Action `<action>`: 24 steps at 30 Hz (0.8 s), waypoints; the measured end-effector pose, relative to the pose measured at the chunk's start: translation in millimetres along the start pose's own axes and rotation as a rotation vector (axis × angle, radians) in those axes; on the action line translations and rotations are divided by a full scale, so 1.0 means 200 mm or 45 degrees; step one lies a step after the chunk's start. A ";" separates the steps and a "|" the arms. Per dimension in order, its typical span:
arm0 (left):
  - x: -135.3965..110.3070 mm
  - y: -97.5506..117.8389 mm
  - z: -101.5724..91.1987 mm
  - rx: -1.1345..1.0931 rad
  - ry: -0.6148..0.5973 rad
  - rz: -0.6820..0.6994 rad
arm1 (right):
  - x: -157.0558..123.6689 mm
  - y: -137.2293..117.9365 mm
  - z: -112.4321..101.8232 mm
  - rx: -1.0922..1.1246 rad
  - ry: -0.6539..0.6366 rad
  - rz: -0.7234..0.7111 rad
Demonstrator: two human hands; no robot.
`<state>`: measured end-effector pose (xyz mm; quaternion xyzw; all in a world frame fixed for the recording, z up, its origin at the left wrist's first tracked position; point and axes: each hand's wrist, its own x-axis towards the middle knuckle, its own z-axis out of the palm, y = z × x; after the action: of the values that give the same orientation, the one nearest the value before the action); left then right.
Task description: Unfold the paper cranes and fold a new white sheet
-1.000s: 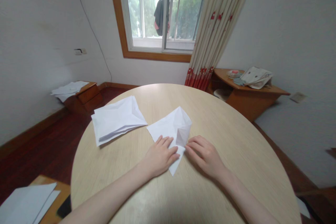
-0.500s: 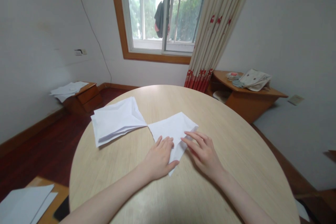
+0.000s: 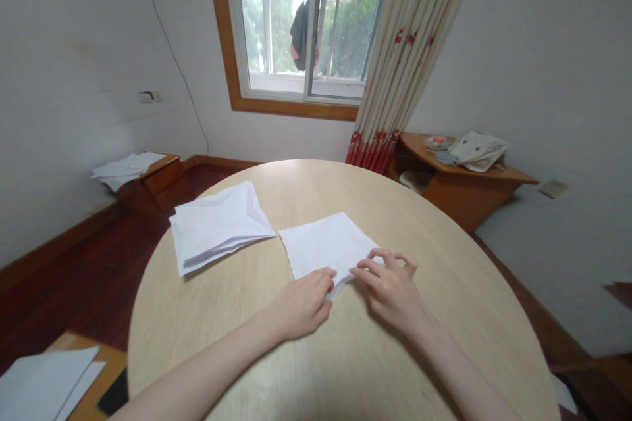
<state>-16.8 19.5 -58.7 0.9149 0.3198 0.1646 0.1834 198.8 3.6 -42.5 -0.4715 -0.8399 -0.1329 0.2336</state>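
A white sheet of paper point(image 3: 326, 243) lies on the round wooden table in front of me. Its near edge is curled up between my hands. My left hand point(image 3: 307, 302) is closed at the near left edge, thumb and fingers pinching the paper. At the near right edge my right hand point(image 3: 392, 283) has its fingertips closed on the paper, with the fingers bent; the thumb is mostly hidden. Left of the sheet sits a loose stack of folded white papers point(image 3: 220, 223), its corner close to the sheet's left corner.
The light wooden table point(image 3: 237, 355) has a curved edge. Papers lie on a low cabinet point(image 3: 168, 177) at the left, and more white sheets point(image 3: 49, 378) at the lower left. A cloth bag point(image 3: 478, 150) rests on a corner shelf point(image 3: 474, 187) beside the curtain point(image 3: 395, 79).
The sheet's raised near flap has come down, so the sheet lies flatter and wider. My left hand has closed its fingers at the near edge; the right has shifted slightly right.
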 end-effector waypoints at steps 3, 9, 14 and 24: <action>0.01 0.01 -0.01 0.015 0.004 0.027 | 0.00 0.02 0.00 0.085 -0.139 -0.006; 0.00 0.01 -0.02 0.035 -0.015 0.080 | -0.02 0.04 0.04 0.328 -0.378 -0.010; -0.01 0.01 -0.01 0.073 -0.057 0.124 | -0.02 0.02 0.03 0.310 -0.495 0.012; -0.01 0.01 -0.06 0.287 -0.019 0.238 | -0.02 0.04 0.04 0.445 -0.388 0.119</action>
<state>-23.2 19.1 -47.5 0.9567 0.2483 0.1373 0.0658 204.5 8.6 -50.7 -0.4768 -0.8530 0.0982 0.1879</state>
